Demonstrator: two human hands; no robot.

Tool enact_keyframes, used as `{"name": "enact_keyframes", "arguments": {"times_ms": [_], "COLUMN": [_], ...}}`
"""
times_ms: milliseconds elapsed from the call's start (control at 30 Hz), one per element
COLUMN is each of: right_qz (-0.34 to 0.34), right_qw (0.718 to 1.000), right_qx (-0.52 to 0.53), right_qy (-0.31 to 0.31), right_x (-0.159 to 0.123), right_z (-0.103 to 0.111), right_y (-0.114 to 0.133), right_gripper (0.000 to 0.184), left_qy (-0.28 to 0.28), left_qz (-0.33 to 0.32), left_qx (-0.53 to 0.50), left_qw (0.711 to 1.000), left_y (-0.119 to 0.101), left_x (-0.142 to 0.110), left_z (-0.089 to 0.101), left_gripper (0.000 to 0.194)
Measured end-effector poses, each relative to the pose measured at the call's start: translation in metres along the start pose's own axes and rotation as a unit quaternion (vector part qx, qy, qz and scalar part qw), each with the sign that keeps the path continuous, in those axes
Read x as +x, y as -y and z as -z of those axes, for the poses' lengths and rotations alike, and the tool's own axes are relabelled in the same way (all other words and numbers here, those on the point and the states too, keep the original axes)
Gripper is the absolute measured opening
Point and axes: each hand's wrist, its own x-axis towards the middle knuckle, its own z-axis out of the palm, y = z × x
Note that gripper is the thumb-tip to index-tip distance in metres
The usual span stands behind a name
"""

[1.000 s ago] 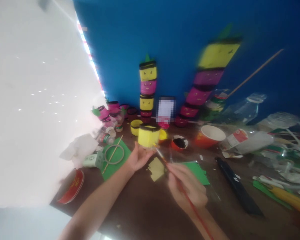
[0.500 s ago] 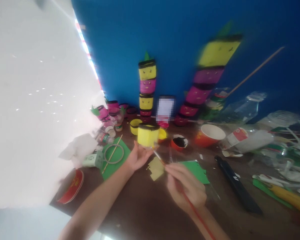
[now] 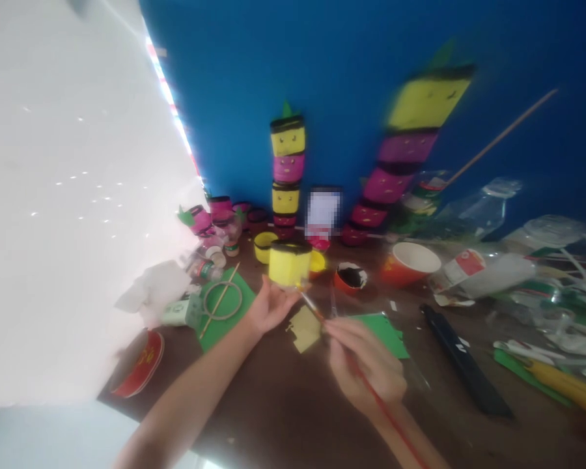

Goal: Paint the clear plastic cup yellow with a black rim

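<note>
A yellow painted cup [image 3: 289, 266] with a black rim rests in the fingers of my left hand [image 3: 271, 309], which holds it from below, raised over the table. My right hand [image 3: 366, 366] is closed around a paintbrush [image 3: 313, 303] with a long red handle. The brush tip is at the lower edge of the cup, where touching or just apart is hard to tell. Behind the cup are a yellow ring [image 3: 264, 247] with a black rim and a pot of yellow paint [image 3: 317, 262]. Black paint lies in a red pot [image 3: 350, 279] to the right.
Painted stacks [image 3: 288, 172] in yellow, pink and black stand at the blue wall [image 3: 215, 78]. Green paper [image 3: 381, 335], a black case [image 3: 461, 358], a paper cup [image 3: 410, 264] and plastic bottles [image 3: 486, 208] lie right. A red tin ring [image 3: 144, 365] sits left.
My right hand and the brush have shifted very slightly right, and the brush tip has moved a little along the cup's lower edge. My left hand and the cup stay nearly still.
</note>
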Motion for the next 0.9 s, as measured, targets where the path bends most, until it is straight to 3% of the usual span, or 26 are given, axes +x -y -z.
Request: {"name": "enact_keyframes", "arguments": {"times_ms": [300, 567, 767, 900], "right_qz": [-0.016, -0.017, -0.053, -0.039], "right_qw": [0.998, 1.0, 0.996, 0.999], "right_qx": [-0.05, 0.003, -0.061, -0.019], "right_qy": [-0.032, -0.012, -0.039, -0.019], "right_x": [0.0, -0.001, 0.0, -0.001], "right_z": [0.0, 0.004, 0.002, 0.003], "right_y": [-0.001, 0.001, 0.006, 0.004], "right_gripper": [0.029, 0.027, 0.03, 0.027], "left_qy": [0.006, 0.008, 0.044, 0.033], "left_qz": [0.028, 0.022, 0.049, 0.047], "left_qx": [0.0, 0.005, 0.02, 0.021], "left_qw": [1.0, 1.0, 0.998, 0.998], "left_y": [0.002, 0.001, 0.003, 0.003], "left_x": [-0.002, -0.001, 0.001, 0.001], "left_z": [-0.001, 0.002, 0.007, 0.008], "left_gripper": [0.07, 0.068, 0.07, 0.07]}}
